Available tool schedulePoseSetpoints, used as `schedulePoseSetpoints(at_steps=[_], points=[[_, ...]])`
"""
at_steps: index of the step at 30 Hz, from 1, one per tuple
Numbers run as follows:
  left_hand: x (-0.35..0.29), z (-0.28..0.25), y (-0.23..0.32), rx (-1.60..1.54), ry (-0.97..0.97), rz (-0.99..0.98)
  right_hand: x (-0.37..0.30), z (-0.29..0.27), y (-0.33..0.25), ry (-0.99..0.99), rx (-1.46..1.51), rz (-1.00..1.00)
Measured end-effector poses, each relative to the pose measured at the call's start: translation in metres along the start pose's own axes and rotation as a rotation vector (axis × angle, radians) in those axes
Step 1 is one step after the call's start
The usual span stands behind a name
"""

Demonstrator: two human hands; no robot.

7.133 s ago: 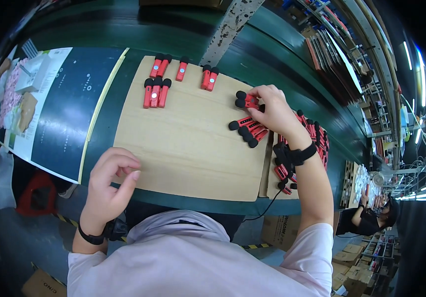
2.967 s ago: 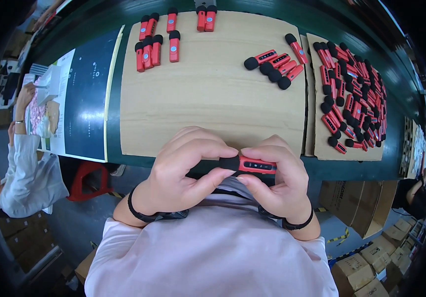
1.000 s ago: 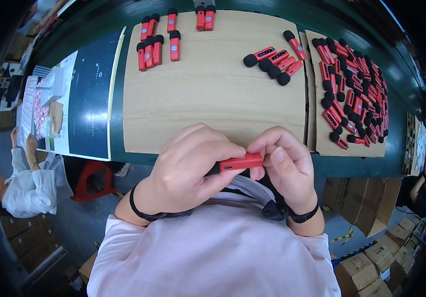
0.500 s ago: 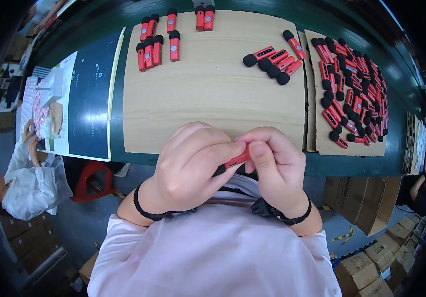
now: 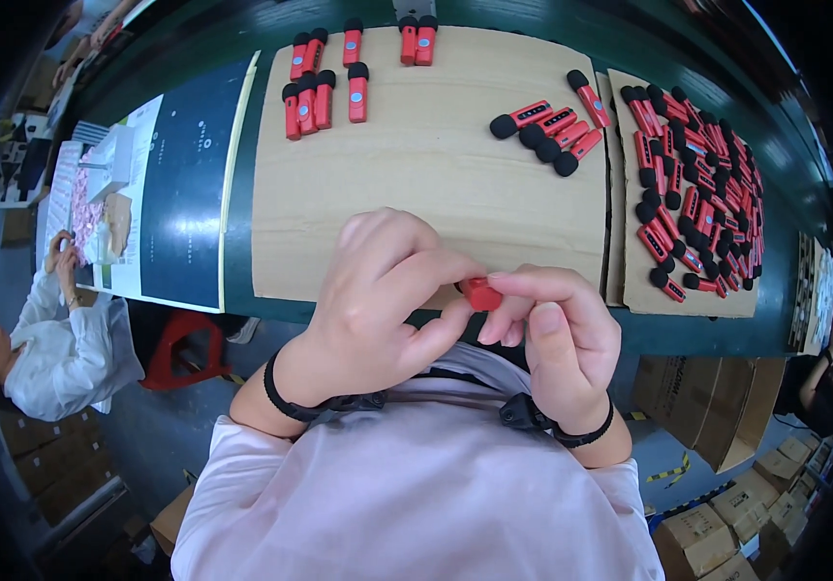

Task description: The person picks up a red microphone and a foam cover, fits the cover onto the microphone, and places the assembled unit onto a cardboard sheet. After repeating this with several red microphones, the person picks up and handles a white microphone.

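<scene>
My left hand (image 5: 378,300) pinches a small red microphone (image 5: 479,293) between thumb and index finger, above the near edge of the cardboard. Its red end faces up toward me; the rest is hidden behind my fingers. My right hand (image 5: 567,334) is just beside it, with the index fingertip at the microphone's red end and the thumb apart from it. On the cardboard sheet (image 5: 416,174), several red microphones with black foam tops stand in a far-left group (image 5: 315,102). Several more lie at the right (image 5: 554,131).
A second cardboard sheet (image 5: 688,300) at the right bears a dense pile of red microphones (image 5: 702,194). A dark blue printed panel (image 5: 184,184) lies at the left. Another person (image 5: 68,339) works at the far left. Cardboard boxes (image 5: 707,402) stand on the floor at the right.
The microphone has been turned so its red end faces up. My right thumb has come away from it, and my right hand has shifted slightly right and opened somewhat.
</scene>
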State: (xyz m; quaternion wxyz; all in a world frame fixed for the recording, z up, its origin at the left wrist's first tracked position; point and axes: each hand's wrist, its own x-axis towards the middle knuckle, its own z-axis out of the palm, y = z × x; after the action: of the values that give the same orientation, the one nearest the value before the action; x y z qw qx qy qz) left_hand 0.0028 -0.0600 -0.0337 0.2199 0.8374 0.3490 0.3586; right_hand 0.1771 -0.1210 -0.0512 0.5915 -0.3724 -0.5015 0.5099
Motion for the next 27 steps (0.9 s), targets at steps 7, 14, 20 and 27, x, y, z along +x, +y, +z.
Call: schedulePoseSetpoints(at_steps=[7,14,20,27], points=[[0.021,-0.017,-0.021,0.224,0.006,0.104,-0.010,-0.021,-0.004,0.042,-0.002,-0.015],[0.067,-0.028,-0.070,0.567,-0.040,0.188,-0.017,-0.032,0.000,0.026,-0.071,-0.023],[0.092,-0.016,-0.097,0.725,-0.048,0.305,-0.018,-0.040,-0.002,0.022,-0.100,-0.025],[0.078,-0.013,-0.092,0.701,-0.175,0.322,-0.016,-0.057,-0.013,-0.019,-0.319,-0.075]])
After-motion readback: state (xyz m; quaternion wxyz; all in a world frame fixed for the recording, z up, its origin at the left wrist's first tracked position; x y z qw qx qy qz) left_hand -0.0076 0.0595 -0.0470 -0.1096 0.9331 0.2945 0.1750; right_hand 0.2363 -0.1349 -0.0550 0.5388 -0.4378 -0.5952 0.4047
